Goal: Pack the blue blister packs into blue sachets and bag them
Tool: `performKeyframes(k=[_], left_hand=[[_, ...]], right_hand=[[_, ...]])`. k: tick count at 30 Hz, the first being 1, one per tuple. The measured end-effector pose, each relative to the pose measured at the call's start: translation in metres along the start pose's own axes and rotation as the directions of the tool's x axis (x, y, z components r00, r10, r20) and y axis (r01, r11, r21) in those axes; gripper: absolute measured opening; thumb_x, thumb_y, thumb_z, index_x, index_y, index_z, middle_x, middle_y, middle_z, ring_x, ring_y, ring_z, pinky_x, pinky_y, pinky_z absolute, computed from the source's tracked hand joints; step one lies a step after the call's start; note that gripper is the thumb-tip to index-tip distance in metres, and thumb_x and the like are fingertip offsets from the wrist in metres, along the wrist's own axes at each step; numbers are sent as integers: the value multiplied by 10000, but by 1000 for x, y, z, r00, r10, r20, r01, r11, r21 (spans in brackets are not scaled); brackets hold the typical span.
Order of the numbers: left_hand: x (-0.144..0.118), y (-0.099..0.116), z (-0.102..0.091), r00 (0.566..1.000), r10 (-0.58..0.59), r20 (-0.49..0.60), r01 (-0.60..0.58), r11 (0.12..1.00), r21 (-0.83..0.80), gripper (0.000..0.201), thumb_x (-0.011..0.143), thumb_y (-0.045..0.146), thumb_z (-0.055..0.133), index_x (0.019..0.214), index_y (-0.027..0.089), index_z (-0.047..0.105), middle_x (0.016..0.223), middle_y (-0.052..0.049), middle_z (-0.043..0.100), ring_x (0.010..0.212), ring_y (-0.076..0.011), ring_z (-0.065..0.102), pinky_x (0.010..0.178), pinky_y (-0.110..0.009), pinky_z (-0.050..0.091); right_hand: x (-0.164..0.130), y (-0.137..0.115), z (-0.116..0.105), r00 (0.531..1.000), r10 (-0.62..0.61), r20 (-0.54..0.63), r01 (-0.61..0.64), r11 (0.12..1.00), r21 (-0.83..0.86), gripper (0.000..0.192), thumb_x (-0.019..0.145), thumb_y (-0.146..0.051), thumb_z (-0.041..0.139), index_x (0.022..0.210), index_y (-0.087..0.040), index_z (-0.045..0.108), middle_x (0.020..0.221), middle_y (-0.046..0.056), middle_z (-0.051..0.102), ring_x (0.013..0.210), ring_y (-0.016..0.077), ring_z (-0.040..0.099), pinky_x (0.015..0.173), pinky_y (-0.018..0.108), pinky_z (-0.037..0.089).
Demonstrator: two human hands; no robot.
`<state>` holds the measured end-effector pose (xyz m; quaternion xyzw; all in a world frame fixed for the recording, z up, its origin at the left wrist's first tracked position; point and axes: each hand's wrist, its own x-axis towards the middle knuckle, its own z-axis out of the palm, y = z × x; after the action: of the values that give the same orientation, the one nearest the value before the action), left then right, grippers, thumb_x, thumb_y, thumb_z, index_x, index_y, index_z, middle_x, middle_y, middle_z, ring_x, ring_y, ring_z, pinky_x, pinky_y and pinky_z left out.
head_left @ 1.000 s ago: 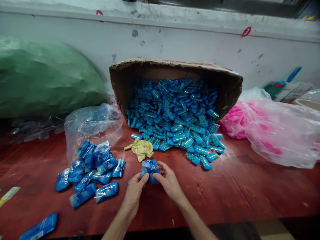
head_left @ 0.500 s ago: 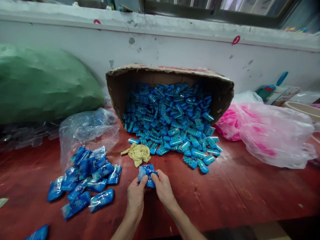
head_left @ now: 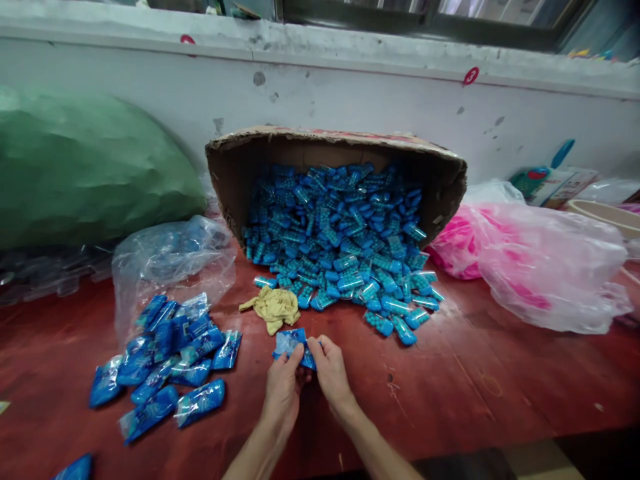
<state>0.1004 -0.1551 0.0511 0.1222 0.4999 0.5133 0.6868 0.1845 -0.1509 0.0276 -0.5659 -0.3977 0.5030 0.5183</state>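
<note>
Blue printed packet [head_left: 290,341] sat at the fingertips, pinched by left hand [head_left: 284,385] and right hand [head_left: 331,375], neither nearer, over the red tabletop [head_left: 450,393], facing the cardboard box [head_left: 225,183]; fingers obscured its long axis.

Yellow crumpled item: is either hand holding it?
No, the yellow item lies on the table while the left hand and right hand hold a blue packet.

Blue packet [head_left: 289,339], partly pale, pinched in both hands [head_left: 283,387].
</note>
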Motion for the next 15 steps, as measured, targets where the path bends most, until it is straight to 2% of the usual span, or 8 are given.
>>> performKeyframes(k=[4,7,9,12,15], left_hand=[[-8,11,-3,996,-19,87,13,997,71,287,534,301,753,709,127,607,558,16,599,495,-93,530,444,-200,394],[-9,14,-9,992,-50,117,36,992,123,295,546,300,748,737,123,610,579,1,622,510,-104,550,446,-203,403],[-7,12,-11,992,-56,117,40,991,130,275,566,313,737,695,115,597,558,-6,620,478,-99,542,435,-198,398],[-3,9,-13,996,-71,58,64,992,107,245,624,320,699,647,121,556,495,2,588,418,-93,520,393,-186,373],[-1,11,-13,989,-142,-30,144,987,75,202,709,305,629,659,139,524,446,14,548,376,-90,498,354,-173,348]], right_hand=[[-1,-13,-9,985,56,164,-80,986,144,244,687,-372,611,650,-170,478,562,-55,453,498,80,383,478,201,331],[-1,-13,-11,981,75,177,-109,976,188,277,685,-397,609,624,-174,456,531,-64,433,463,70,358,462,200,319],[-1,-9,-9,986,59,154,-76,991,108,333,718,-430,568,567,-184,403,499,-74,373,445,64,318,437,195,287],[5,-11,-9,985,-31,170,51,992,-118,391,805,-450,447,525,-189,369,490,-71,321,447,70,310,421,196,266],[21,-26,-16,964,-155,215,219,923,-317,340,867,-378,379,629,-172,508,602,-26,470,585,109,456,529,207,352]])
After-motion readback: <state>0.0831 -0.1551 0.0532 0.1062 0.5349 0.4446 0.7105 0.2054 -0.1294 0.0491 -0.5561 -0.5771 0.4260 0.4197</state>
